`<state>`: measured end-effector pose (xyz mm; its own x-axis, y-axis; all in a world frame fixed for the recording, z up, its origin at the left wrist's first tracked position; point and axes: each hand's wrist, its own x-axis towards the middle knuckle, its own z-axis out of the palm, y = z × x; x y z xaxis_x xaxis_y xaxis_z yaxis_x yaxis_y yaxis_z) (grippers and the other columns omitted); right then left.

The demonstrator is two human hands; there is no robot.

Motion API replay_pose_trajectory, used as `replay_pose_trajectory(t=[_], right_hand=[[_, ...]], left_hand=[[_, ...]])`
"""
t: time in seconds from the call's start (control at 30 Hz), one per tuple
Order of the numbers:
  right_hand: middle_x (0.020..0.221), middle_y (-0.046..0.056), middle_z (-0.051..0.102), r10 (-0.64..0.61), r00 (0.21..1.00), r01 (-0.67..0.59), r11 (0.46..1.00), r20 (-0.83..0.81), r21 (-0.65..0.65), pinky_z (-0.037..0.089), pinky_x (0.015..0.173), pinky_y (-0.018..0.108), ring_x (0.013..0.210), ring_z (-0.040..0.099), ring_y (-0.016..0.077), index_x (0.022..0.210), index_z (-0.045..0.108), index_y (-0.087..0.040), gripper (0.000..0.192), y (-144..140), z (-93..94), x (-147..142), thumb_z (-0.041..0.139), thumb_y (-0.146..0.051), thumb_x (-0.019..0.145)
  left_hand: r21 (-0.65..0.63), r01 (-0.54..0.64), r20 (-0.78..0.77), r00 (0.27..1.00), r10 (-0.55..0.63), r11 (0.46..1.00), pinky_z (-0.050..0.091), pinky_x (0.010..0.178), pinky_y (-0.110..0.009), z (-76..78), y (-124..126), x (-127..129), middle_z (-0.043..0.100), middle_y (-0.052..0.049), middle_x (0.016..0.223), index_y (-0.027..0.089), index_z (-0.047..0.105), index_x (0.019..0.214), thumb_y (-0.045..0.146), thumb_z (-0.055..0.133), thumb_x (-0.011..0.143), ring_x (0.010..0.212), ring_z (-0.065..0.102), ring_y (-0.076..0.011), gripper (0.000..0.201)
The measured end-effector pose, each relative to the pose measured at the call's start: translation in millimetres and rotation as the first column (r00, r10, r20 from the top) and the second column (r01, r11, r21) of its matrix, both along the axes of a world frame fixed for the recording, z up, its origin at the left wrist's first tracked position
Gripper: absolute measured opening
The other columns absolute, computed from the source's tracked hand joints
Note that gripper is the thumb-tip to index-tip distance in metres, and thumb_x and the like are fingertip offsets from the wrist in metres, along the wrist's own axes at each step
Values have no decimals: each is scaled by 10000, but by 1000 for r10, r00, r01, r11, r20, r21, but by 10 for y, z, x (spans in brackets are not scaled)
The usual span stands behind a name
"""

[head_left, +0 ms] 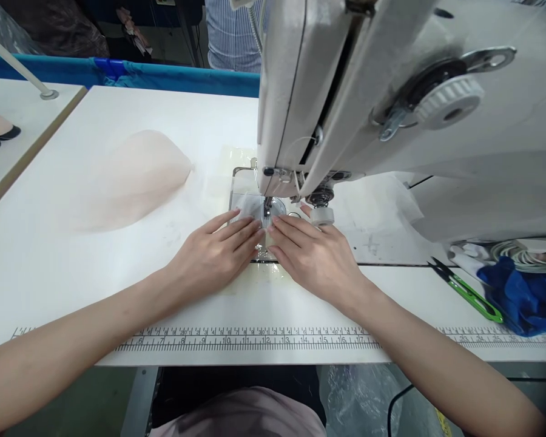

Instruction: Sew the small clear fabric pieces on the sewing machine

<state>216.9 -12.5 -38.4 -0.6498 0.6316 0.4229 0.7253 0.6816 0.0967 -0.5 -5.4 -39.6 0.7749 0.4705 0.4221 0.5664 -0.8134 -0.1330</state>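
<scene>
Printed along the near edge of your bench (73,285), the ruler strip (255,340) ran below both your wrists. Your left hand (212,255) lay flat, fingers together, pressing a small sheer fabric piece (250,209) onto the needle plate; your right hand (312,252) pressed flat just beside it, fingertips touching the same piece under the sewing machine (391,109). A pale pink fabric heap (131,176) lay to the left, green thread snips (468,291) to the right
</scene>
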Motion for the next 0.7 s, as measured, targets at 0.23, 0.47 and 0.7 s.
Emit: replay_pose_trajectory(t=[0.23,0.47,0.7], right_hand=[[1106,106,747,-22,1000,23,999,12,-39,413,1129,435,985,708,215,1133,709,-99,334,10,16,-3,429,-238,1016],[1020,99,768,-50,998,52,997,39,-50,379,1149,448,990,698,214,1191,681,-94,370,70,-17,-12,401,-271,1024],[1035,78,767,-58,998,58,996,3,-60,435,1070,479,1017,681,225,1187,676,-149,306,77,-16,-13,473,-280,1000]], left_hand=[[4,-20,18,1000,20,1000,534,1036,-446,-5,33,8,706,-108,1188,114,675,1187,220,512,975,1122,676,-241,288],[-22,-41,40,998,42,999,529,1033,-452,-24,51,0,696,-132,1203,98,670,1195,263,538,969,1141,664,-267,310],[-25,-63,44,997,64,998,512,1051,-452,-49,96,8,696,-131,1205,94,667,1199,291,532,973,1146,662,-258,329]])
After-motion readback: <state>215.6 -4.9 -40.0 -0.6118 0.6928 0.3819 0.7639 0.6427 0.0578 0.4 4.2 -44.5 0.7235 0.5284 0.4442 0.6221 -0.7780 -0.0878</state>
